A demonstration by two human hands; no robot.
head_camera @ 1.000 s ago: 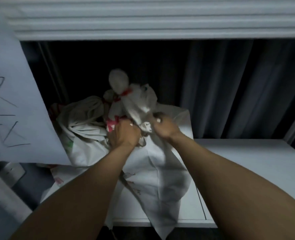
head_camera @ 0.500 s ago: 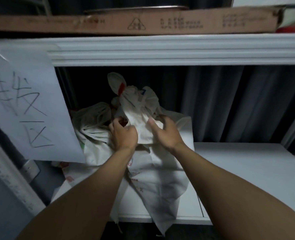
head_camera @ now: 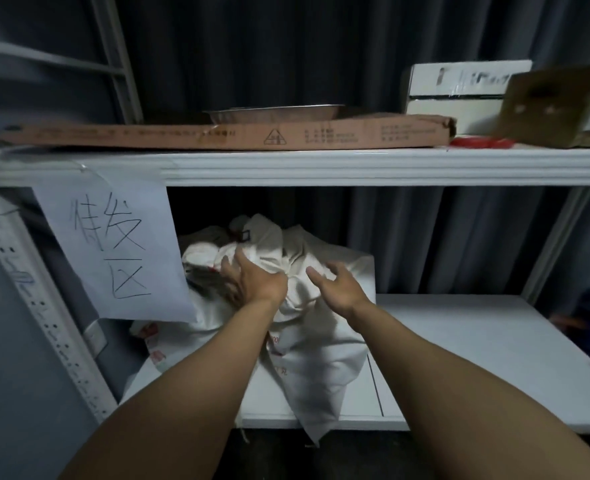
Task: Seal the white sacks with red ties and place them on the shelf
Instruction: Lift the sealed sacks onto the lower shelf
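Observation:
Several white sacks [head_camera: 317,327] lie piled at the left end of the lower white shelf [head_camera: 477,348], one corner hanging over its front edge. My left hand [head_camera: 252,278] presses flat on the top of the pile with fingers spread. Just right of it, my right hand [head_camera: 338,285] hovers open, palm turned toward the sacks, fingers loosely bent and holding nothing. A trace of red tie [head_camera: 233,233] shows near the top of the rear sack, mostly hidden in the folds.
A paper sign [head_camera: 113,251] with handwritten characters hangs from the upper shelf edge [head_camera: 355,166] at the left. On the upper shelf lie a long flat cardboard box [head_camera: 224,136], a metal tray [head_camera: 272,112], a white box [head_camera: 459,88] and something red [head_camera: 480,143]. Dark curtains hang behind.
Both hands have let go of the sack's neck; the left now presses on the pile and the right has pulled back open. The view has tilted up and the tied top has sunk down.

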